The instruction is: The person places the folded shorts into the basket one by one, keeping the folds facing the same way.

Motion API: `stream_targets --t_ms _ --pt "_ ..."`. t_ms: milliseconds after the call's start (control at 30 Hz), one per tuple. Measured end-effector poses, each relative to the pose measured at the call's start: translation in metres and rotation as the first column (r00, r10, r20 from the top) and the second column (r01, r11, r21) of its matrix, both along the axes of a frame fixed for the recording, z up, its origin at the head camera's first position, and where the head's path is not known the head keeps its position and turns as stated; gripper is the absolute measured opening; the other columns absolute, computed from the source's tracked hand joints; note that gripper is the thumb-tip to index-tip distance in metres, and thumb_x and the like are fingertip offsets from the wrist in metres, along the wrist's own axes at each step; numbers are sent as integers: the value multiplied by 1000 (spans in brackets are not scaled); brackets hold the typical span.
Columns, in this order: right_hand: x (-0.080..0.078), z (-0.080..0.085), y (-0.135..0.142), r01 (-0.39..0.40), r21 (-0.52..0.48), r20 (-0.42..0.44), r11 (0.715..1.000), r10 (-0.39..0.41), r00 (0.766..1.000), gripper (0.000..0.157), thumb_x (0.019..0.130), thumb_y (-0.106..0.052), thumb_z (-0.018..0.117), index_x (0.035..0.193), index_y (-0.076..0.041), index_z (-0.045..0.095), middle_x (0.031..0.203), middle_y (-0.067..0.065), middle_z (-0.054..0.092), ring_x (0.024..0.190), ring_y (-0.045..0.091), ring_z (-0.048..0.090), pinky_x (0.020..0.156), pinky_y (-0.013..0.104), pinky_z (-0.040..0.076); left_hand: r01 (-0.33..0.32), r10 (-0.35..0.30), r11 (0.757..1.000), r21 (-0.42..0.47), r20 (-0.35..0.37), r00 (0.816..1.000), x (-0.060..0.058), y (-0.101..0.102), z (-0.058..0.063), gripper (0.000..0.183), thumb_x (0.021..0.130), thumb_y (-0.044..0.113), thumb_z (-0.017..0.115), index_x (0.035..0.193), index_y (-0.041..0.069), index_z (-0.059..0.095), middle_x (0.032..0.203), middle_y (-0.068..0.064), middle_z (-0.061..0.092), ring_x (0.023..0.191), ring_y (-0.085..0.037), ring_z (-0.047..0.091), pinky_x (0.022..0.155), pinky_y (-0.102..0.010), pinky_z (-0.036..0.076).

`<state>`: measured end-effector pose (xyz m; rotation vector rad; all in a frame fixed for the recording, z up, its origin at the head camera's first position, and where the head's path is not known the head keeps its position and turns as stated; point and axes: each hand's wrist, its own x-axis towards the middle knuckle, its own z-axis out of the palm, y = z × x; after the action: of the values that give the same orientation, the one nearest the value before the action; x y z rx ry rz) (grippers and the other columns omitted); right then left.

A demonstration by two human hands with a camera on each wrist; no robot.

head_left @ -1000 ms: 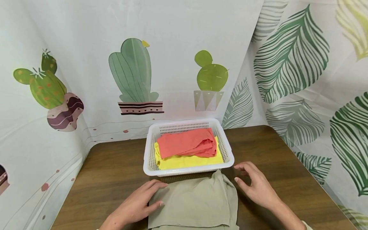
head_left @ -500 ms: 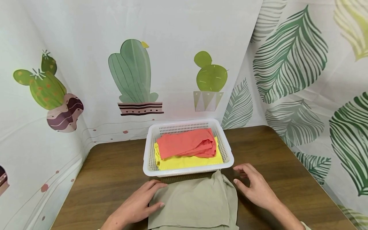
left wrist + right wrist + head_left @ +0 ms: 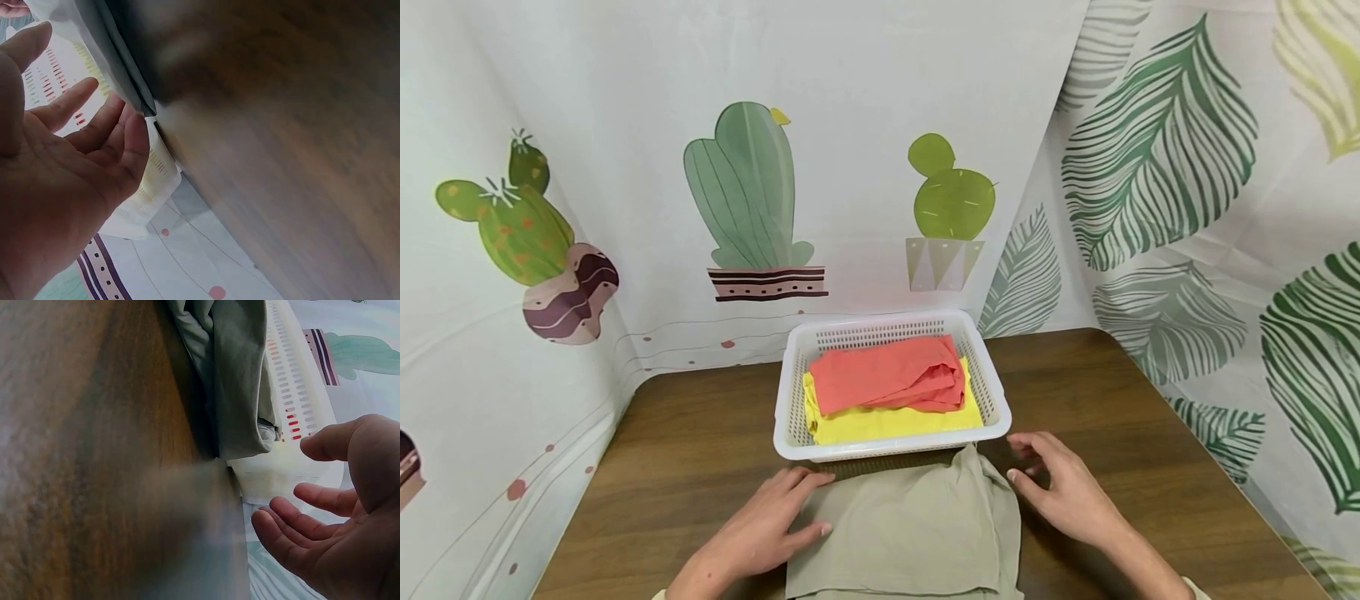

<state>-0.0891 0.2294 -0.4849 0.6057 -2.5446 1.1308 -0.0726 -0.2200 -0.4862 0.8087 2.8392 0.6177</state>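
A folded grey-green cloth [image 3: 910,525] lies on the table in front of the basket, its far right corner bunched up against the basket's front. My left hand [image 3: 767,525] is at the cloth's left edge, thumb and fingertips over that edge, fingers relaxed. To the right of the cloth, my right hand [image 3: 1067,492] hovers with loosely bent fingers and holds nothing. In the right wrist view the right hand [image 3: 337,512] is apart from the cloth's folded side [image 3: 240,381]. The left wrist view has the left hand's [image 3: 75,156] fingertips right by the cloth's edge [image 3: 119,56].
A white perforated basket [image 3: 790,400] stands at the back middle of the brown wooden table [image 3: 700,442]. Inside it, a folded red cloth [image 3: 880,375] lies on a yellow cloth [image 3: 895,423]. A curtain [image 3: 865,167] printed with cacti and leaves hangs behind the table.
Both hands stay almost in place; the right hand has shifted very slightly left toward the cloth. The cloth and the basket have not moved.
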Motion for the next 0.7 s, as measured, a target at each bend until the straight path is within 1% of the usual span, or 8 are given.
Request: stream_targets --t_ms 167,267,400,500,700 --pt "1 -1 0 -16 7 74 1000 15 997 43 89 -1 81 129 -2 66 112 9 69 93 21 69 73 31 60 -17 17 1000 12 12 1000 -4 0 -1 61 102 58 64 149 19 57 133 1 60 121 -16 54 100 -54 47" --pt "3 -1 0 -28 18 89 999 27 996 43 90 -3 82 129 0 66 111 9 70 90 19 68 71 30 59 -36 35 999 26 38 999 -6 1 0 64 102 59 64 148 15 58 135 -3 60 126 -23 54 101 -60 45" --pt "3 -2 1 -32 19 116 999 29 993 42 91 -5 82 129 1 65 111 9 70 88 16 68 70 29 59 -80 77 996 42 73 994 -8 1 0 64 101 57 66 147 12 60 139 -8 59 132 -32 53 103 -67 42" --pt "3 -2 2 -30 24 150 999 26 988 41 92 -6 81 130 1 65 112 9 70 88 15 67 71 29 59 -97 94 995 33 78 992 -8 3 0 64 100 58 67 145 12 61 139 -8 59 131 -33 54 103 -70 42" --pt "1 -2 0 -45 37 220 998 35 975 38 95 -10 80 129 1 66 112 8 70 88 9 64 71 28 58 -80 78 997 20 77 994 -6 8 -1 66 99 63 65 141 11 63 133 -6 61 125 -31 57 101 -69 43"
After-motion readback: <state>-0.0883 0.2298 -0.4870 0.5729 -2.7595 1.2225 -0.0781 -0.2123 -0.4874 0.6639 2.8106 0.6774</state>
